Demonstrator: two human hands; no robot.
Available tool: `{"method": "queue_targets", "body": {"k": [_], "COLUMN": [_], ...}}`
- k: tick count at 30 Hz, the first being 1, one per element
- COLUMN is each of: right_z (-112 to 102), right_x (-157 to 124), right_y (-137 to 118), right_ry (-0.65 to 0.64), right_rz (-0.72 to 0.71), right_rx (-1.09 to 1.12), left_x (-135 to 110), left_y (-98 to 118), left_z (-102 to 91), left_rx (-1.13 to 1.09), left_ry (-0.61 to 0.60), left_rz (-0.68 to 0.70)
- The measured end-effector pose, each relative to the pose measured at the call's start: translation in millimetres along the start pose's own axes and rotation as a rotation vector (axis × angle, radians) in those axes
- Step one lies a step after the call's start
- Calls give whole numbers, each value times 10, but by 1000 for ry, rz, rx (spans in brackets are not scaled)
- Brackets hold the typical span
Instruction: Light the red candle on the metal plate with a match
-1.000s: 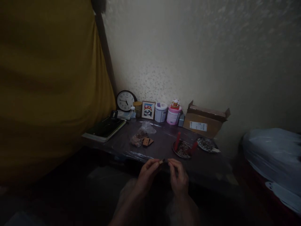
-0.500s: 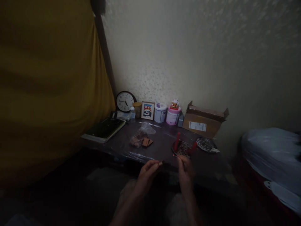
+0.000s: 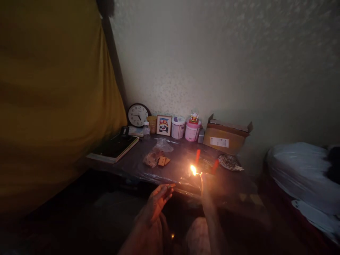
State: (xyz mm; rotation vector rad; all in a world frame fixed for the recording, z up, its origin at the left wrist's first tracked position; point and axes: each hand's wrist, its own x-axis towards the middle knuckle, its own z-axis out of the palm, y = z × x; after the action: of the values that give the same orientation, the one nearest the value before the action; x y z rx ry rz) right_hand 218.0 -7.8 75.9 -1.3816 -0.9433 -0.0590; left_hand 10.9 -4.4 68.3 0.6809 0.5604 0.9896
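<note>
A burning match (image 3: 198,173) is pinched in my right hand (image 3: 205,186), its bright flame pointing left over the table's front edge. Glare blurs those fingers. My left hand (image 3: 157,202) grips a small matchbox (image 3: 171,185) between thumb and fingers, lower and to the left of the flame. Just behind the flame stands an upright red candle (image 3: 198,156). A second red candle (image 3: 215,165) leans to the right behind my right hand. Smoke and glow mostly hide the dish beneath the candles. Farther left, small matchboxes (image 3: 162,161) lie by a crumpled clear plastic bag (image 3: 151,159).
Along the wall stand a clock (image 3: 138,115), a small bottle (image 3: 146,129), a panda picture (image 3: 164,126), two tubs (image 3: 177,128) and a cardboard box (image 3: 225,136). A plate (image 3: 227,163) with white sticks sits at right, a large book (image 3: 114,150) at left.
The match has gone from a tiny glow to a full flame, lighting the table. My left hand has moved left and down, away from my right hand, with the matchbox.
</note>
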Motion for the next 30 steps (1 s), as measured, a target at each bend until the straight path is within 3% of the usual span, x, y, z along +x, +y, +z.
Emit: {"method": "queue_targets", "body": {"k": [7,30], "right_z": [-23,-15], "right_x": [32,257], "right_y": [23,-16], "right_ry": [24,37], "right_rz": [-3,-61], "right_rx": [-35,-89], "left_x": [64,129], "left_y": [-154,-293], "left_z": [-357,-624], "left_rx": [-46,-103], "left_ry": [-2,-141], "left_rz": [-76,-184]}}
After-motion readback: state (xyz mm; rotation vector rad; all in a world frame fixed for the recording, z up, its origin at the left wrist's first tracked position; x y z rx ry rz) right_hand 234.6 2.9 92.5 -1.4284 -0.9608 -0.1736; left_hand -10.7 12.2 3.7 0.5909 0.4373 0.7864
